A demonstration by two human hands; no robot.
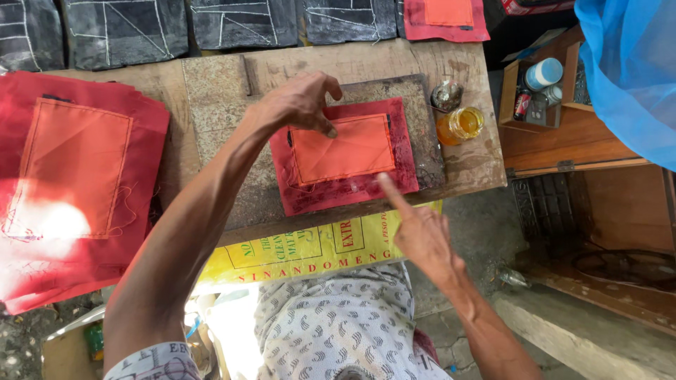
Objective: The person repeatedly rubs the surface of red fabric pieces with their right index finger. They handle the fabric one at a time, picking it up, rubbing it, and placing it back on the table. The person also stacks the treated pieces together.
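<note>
Here, landmark: red cloth with orange patch.
Left hand: fingers curled, pressing the patch's upper-left corner, likely to steady it.
Right hand: forefinger straight, touching the cloth's lower-right edge.
Jar: right of the cloth.

Hidden, cropped, unclear

Dark chalk-lined fabric panels along the far worktop edge cut off by the top of frame; red cloth stack with orange patch runs off the left edge, its lower part washed out by glare. Blue plastic sheet cropped top right. Left hand covers the upper left corner of the red square cloth with orange patch. Yellow printed sack mostly hidden under the worktop. Small dark-topped jar contents unclear.
</note>
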